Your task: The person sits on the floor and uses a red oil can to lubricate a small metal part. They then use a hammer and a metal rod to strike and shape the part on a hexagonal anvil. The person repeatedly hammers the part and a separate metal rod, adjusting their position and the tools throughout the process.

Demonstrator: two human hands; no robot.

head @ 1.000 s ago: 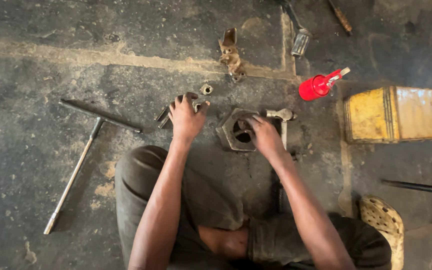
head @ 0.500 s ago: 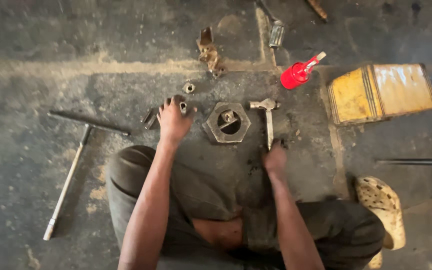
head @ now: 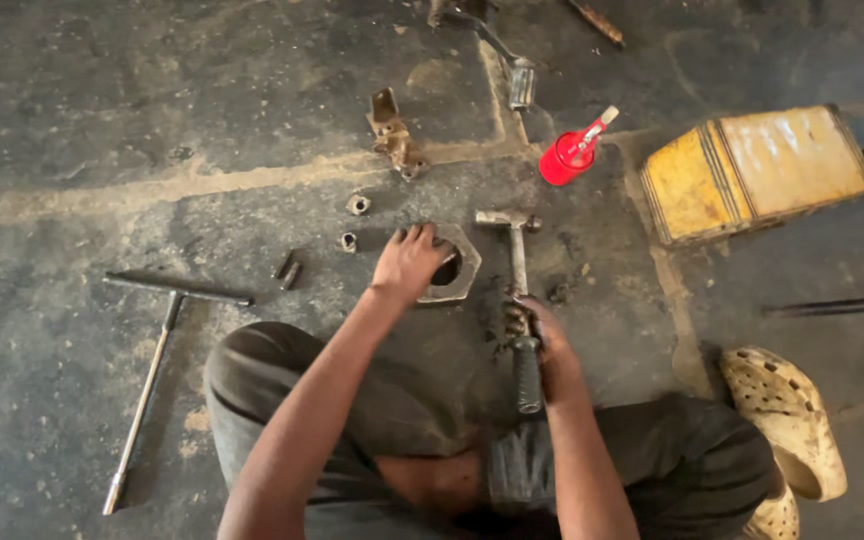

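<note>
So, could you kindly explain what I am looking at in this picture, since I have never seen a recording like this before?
The view comes from a camera worn on a person's head, looking down at their own arms as they crouch on a stained concrete floor. The left hand rests on a large hexagonal metal nut. The right hand has its grip around the handle of a hammer lying on the floor. Around them lie a long T-handle wrench, small nuts, a red oil can, a yellow metal box and a tan clog.
</note>
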